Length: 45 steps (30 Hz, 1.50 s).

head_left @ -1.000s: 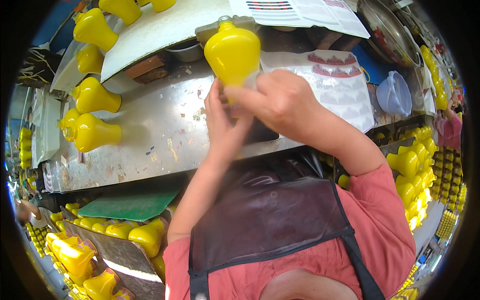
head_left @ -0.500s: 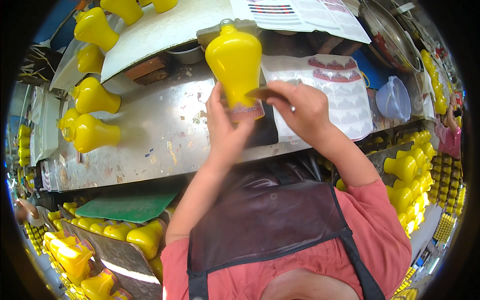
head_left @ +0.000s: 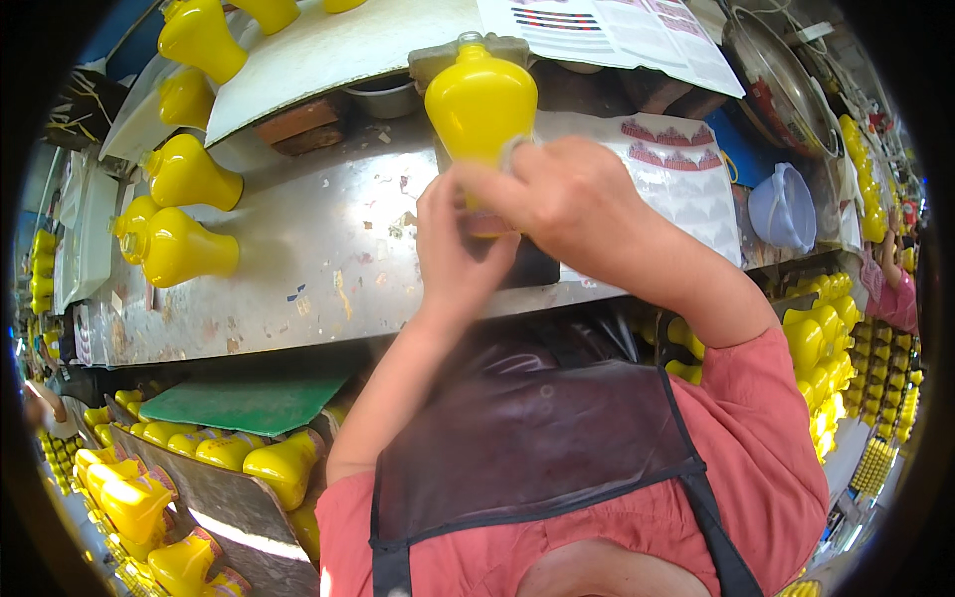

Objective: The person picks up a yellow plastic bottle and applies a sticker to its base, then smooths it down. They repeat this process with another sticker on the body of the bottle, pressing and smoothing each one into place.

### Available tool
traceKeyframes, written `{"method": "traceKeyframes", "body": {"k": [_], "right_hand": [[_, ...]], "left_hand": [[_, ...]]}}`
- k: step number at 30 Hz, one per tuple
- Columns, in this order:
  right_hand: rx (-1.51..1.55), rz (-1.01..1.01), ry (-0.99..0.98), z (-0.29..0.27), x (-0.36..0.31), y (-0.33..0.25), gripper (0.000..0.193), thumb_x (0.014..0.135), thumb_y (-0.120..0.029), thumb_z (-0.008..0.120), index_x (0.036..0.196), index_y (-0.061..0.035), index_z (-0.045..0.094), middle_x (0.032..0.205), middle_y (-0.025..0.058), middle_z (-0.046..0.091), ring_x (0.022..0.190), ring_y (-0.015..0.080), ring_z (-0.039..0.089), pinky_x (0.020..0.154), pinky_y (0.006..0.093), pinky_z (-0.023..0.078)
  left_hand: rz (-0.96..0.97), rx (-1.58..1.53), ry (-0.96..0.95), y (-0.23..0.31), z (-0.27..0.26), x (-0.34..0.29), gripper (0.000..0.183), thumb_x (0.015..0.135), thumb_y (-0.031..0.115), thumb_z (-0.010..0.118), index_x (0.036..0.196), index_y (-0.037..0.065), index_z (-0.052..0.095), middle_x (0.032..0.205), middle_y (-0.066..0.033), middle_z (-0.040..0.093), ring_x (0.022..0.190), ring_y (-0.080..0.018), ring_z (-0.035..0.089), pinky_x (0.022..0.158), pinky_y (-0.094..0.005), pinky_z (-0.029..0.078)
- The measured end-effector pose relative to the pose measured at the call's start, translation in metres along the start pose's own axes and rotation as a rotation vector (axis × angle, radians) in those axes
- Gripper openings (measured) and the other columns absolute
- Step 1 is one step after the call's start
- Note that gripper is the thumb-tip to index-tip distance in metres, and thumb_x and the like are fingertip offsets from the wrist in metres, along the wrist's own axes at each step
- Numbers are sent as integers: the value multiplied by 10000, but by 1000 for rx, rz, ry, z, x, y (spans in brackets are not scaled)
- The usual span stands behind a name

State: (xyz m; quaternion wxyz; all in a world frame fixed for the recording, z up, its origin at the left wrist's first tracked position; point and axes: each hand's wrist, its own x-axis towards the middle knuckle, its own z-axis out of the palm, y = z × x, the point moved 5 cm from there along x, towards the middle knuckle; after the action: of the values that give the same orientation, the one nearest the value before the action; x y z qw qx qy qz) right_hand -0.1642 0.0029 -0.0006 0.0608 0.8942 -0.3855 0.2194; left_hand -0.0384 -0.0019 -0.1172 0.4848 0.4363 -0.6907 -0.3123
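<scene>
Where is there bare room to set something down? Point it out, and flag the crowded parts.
The metal bench is open, bar small scraps, between the yellow bottles at left and the left hand. Crowded: right of there, with the handled bottle, right hand, printed sheet and pail.

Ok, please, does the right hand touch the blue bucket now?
Apart: the head view shows part of the paper sheet lying between the right hand and the blue bucket.
</scene>
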Motion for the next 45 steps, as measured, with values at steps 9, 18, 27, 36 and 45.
{"method": "traceKeyframes", "body": {"k": [9, 18, 27, 36, 45], "right_hand": [[-37, 186, 84, -9, -23, 6, 304, 854, -141, 764, 1147, -137, 684, 686, 63, 601, 570, 249, 635, 517, 349, 492], [369, 765, 42, 12, -66, 26, 290, 912, -248, 695, 1125, -68, 616, 763, 180, 709, 695, 376, 707, 629, 457, 547], [690, 962, 94, 36, -88, 20, 326, 941, -212, 631, 1224, -68, 559, 835, 207, 703, 751, 373, 687, 696, 456, 534], [811, 1035, 136, 59, -105, 18, 287, 971, -140, 622, 1236, -47, 562, 880, 105, 694, 754, 142, 647, 686, 318, 510], [627, 726, 181, 35, -91, 26, 319, 925, -161, 690, 1230, -99, 617, 894, 141, 728, 744, 277, 719, 688, 364, 555]], "left_hand": [[52, 157, -12, 3, -5, 3, 917, 728, 71, 863, 1538, 95, 433, 1438, -153, 443, 1133, -268, 577, 958, -356, 523], [82, 269, -59, 13, -4, 12, 989, 672, 122, 909, 1543, 98, 441, 1433, -202, 484, 1166, -355, 598, 975, -422, 525], [117, 264, -120, 10, -8, 6, 933, 756, 43, 777, 1581, 58, 341, 1499, -189, 433, 1234, -272, 535, 957, -388, 531], [-274, -261, -86, -1, 0, 10, 813, 840, 149, 753, 1520, 16, 328, 1405, -146, 424, 1166, -229, 502, 994, -370, 468], [-41, 88, -82, 21, -4, 14, 900, 798, 117, 776, 1577, 64, 329, 1518, -168, 352, 1176, -258, 499, 1011, -388, 468]]}}
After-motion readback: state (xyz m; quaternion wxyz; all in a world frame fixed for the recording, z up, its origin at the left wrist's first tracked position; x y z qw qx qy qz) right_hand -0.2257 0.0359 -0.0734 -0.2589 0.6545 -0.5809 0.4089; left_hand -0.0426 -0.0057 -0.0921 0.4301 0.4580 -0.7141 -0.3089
